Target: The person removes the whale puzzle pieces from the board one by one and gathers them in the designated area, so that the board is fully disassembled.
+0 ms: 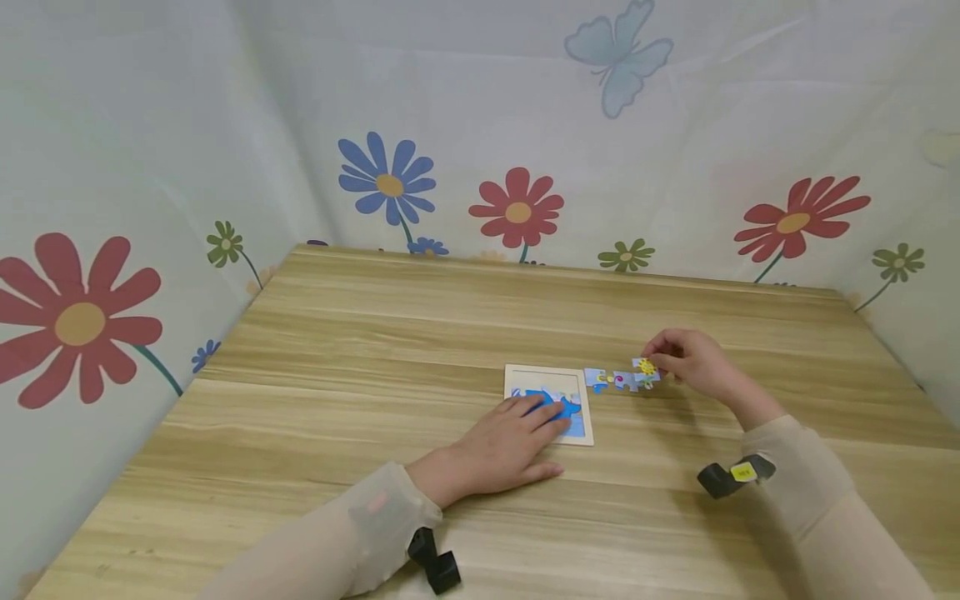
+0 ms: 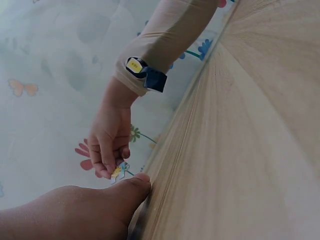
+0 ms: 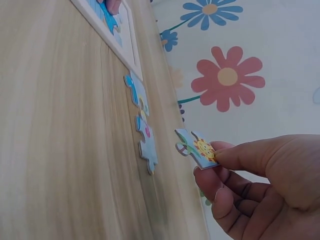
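Note:
My right hand (image 1: 693,363) pinches a puzzle piece (image 3: 198,149) with a yellow sun on it between thumb and fingers, lifted above the table. Two other pieces lie to the right of the wooden puzzle frame: a blue-edged piece (image 3: 137,93) touching or close to the frame, and one with a pink spiral (image 3: 146,141). With fingers spread, my left hand (image 1: 510,446) rests on the puzzle frame (image 1: 588,417). Inside it, blue joined pieces (image 1: 576,423) fill the lower part, partly hidden by the fingers; bare wood shows along the top.
The wood-grain table (image 1: 390,333) stretches to either side of the hands. A white cloth (image 1: 465,83) printed with flowers and a butterfly hangs behind its far edge. Black cameras are strapped to the left wrist (image 1: 435,562) and the right wrist (image 1: 720,479).

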Demonstrator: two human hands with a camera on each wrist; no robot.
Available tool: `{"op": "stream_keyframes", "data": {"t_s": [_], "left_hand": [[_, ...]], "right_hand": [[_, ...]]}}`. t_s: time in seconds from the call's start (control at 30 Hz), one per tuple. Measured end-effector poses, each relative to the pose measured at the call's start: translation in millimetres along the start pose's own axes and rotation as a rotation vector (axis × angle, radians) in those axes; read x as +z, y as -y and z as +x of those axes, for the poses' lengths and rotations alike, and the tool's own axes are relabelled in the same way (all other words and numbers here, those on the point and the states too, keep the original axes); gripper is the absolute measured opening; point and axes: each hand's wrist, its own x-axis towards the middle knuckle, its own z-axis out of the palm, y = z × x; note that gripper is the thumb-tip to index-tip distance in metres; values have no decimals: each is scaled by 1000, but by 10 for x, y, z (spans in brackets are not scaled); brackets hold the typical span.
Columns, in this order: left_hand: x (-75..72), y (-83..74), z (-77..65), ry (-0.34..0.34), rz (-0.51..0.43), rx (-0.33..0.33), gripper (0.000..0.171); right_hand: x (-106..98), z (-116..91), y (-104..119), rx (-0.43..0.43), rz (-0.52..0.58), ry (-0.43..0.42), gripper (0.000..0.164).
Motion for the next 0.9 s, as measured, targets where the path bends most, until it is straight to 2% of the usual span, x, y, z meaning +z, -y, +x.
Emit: {"op": "stream_keyframes", "data": {"t_s": [0.43, 0.9], "left_hand": [[7, 4, -4, 6, -9, -5, 62], [-15, -6, -7, 14, -14, -11, 62]], "right_hand": [[12, -59, -129, 25, -24, 25, 14], [55, -39, -234, 72, 16, 55, 16]]}}
